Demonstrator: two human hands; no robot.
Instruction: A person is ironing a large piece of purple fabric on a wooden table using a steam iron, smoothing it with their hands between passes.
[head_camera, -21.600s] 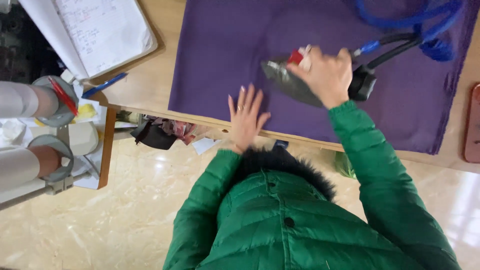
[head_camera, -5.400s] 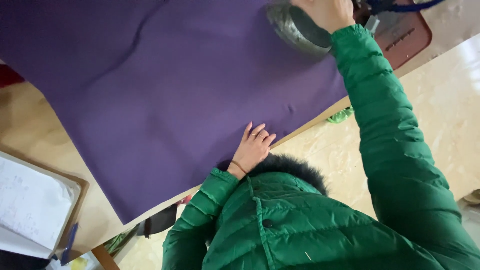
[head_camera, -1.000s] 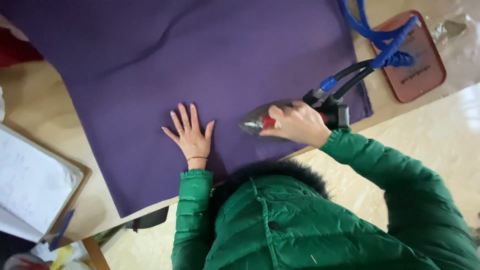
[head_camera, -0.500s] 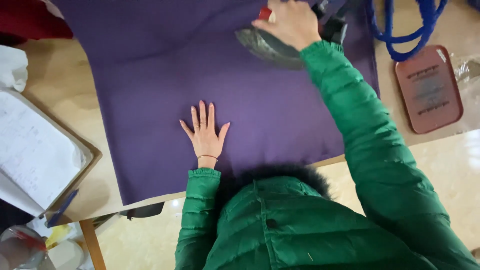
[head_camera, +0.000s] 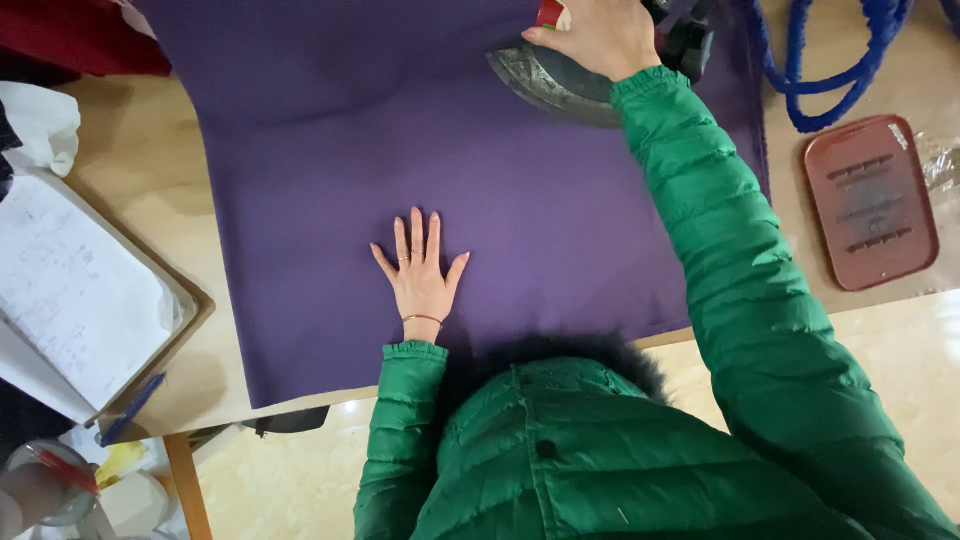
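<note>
A large purple cloth (head_camera: 330, 180) lies spread over a wooden table (head_camera: 140, 180). My left hand (head_camera: 420, 275) rests flat on the cloth near its front edge, fingers spread, holding nothing. My right hand (head_camera: 600, 35) reaches to the far side and grips the handle of a grey metal iron (head_camera: 545, 85) that sits on the cloth. Both arms wear green padded sleeves. A blue cord (head_camera: 830, 60) runs off from the iron at the top right.
A reddish-brown iron rest (head_camera: 870, 205) lies on the table at the right. A clipboard with white paper (head_camera: 70, 290) and a blue pen (head_camera: 130, 410) sit at the left. White cloth (head_camera: 40, 125) and red fabric (head_camera: 70, 40) lie at the far left.
Over the last second my right hand has pushed the iron away from me, from near the cloth's front edge to its far side. My left hand has stayed flat on the cloth.
</note>
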